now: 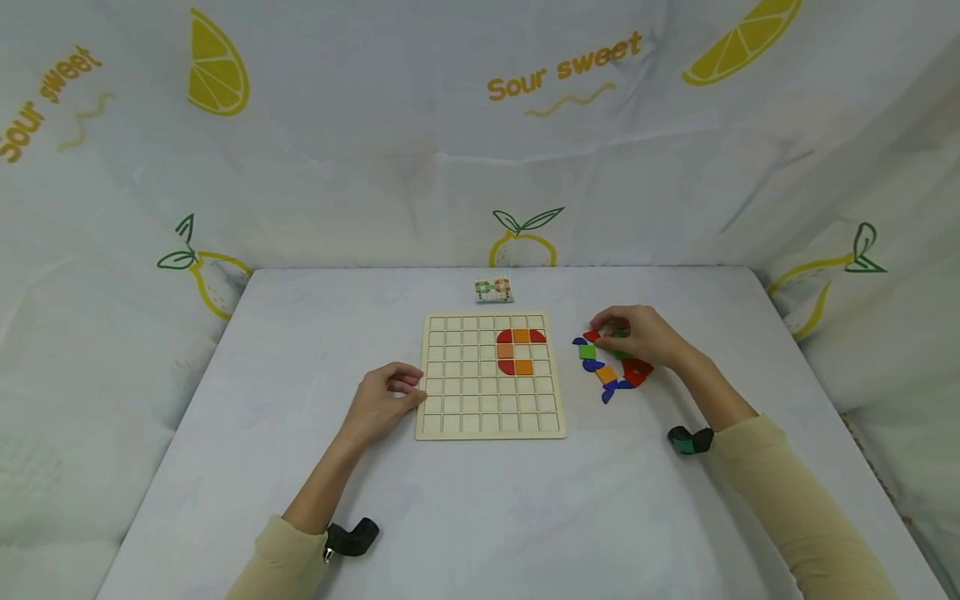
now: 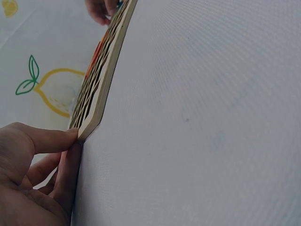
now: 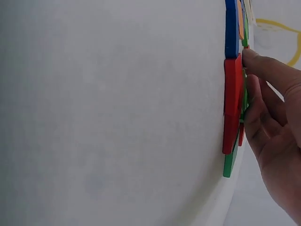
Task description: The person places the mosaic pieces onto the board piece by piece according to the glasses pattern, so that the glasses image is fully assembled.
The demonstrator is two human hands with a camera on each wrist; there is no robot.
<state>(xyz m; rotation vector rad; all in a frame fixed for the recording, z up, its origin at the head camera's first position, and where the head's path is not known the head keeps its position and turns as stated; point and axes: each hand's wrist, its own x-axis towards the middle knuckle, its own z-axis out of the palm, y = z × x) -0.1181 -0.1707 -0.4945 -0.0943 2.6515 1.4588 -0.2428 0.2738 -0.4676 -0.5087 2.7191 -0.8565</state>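
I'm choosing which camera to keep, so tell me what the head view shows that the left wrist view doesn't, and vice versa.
Head only: the small card beyond the board, both sleeves and the "Sour sweet" lettering.
Left wrist only: the left hand from its palm side and the board nearly edge-on.
Both: the board, left hand, right hand, white tabletop and a lemon drawing.

Coloured pieces (image 1: 606,375) beside pale grid board (image 1: 481,405)
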